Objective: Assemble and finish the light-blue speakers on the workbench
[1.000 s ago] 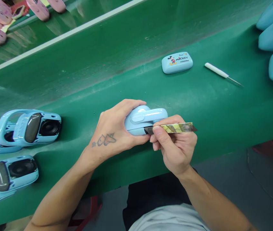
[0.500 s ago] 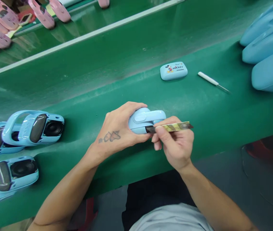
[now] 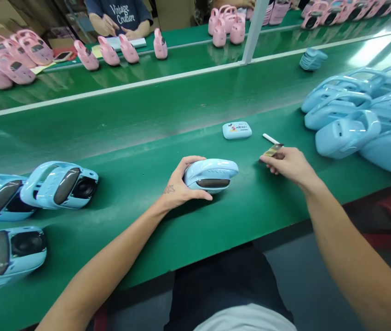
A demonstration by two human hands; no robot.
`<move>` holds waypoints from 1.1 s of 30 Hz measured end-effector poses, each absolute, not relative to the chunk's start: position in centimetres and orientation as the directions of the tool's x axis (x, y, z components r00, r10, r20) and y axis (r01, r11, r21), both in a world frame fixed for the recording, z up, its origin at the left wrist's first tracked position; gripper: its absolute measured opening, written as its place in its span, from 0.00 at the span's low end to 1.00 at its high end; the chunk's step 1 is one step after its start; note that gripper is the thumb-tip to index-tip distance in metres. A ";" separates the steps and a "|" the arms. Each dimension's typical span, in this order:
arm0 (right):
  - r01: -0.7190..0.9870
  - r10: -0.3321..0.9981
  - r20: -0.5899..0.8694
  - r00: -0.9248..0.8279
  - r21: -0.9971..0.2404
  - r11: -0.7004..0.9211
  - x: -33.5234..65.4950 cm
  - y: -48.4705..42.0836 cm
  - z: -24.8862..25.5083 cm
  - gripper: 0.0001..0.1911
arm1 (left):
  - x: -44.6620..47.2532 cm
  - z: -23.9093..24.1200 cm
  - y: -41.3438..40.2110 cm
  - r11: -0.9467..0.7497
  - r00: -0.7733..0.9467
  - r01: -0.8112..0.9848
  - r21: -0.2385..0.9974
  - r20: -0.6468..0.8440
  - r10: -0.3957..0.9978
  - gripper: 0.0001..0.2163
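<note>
On the green bench (image 3: 154, 243), my left hand (image 3: 178, 186) is wrapped round a light-blue portable speaker (image 3: 211, 169) with a carry handle and a dark window on the side facing me. My right hand (image 3: 290, 163) is apart from it, to the right, pinching a flat dark blade wrapped in yellowish tape (image 3: 273, 150). Just behind those fingers lies a white-handled screwdriver (image 3: 269, 137), its shaft now hidden. A light-blue rounded cover (image 3: 237, 130) printed with a cartoon mouse rests beyond the speaker.
More blue speakers (image 3: 78, 186) with dark windows and round drivers lie at left. Several blue speakers (image 3: 345, 133) crowd the right, with a stack of blue covers (image 3: 313, 59) behind. Past a raised rail (image 3: 112, 90) stand pink speakers (image 3: 129, 50); a person (image 3: 121, 20) sits there.
My right hand has drawn the blade away from the speaker, to the right. The speaker has turned in my left hand, showing its dark window. The view has tilted up.
</note>
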State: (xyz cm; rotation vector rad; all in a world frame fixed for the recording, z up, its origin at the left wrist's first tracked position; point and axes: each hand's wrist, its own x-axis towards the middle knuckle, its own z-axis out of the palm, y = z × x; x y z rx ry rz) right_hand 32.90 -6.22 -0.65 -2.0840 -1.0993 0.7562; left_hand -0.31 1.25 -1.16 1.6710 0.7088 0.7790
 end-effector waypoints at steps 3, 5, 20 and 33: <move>0.529 0.855 -0.178 0.487 -0.719 -0.451 32.4 -6.3 -0.7 0.10 | -1.3 -1.0 1.5 -0.168 0.640 0.113 0.979 0.057 0.766 0.46; 0.514 0.854 -0.190 0.484 -0.728 -0.453 32.4 -6.2 -0.8 0.09 | -2.0 -0.7 1.8 -0.164 0.634 0.162 0.973 0.025 0.773 0.44; 0.544 0.830 -0.168 0.532 -0.683 -0.487 32.8 -5.8 -1.4 0.10 | -2.9 -1.2 2.1 -0.134 0.623 0.141 0.981 0.017 0.782 0.40; 0.858 0.838 0.275 0.471 -0.362 -0.363 36.2 -5.6 -2.6 0.19 | -2.8 -0.1 2.7 -0.094 0.580 0.188 0.978 -0.034 0.814 0.36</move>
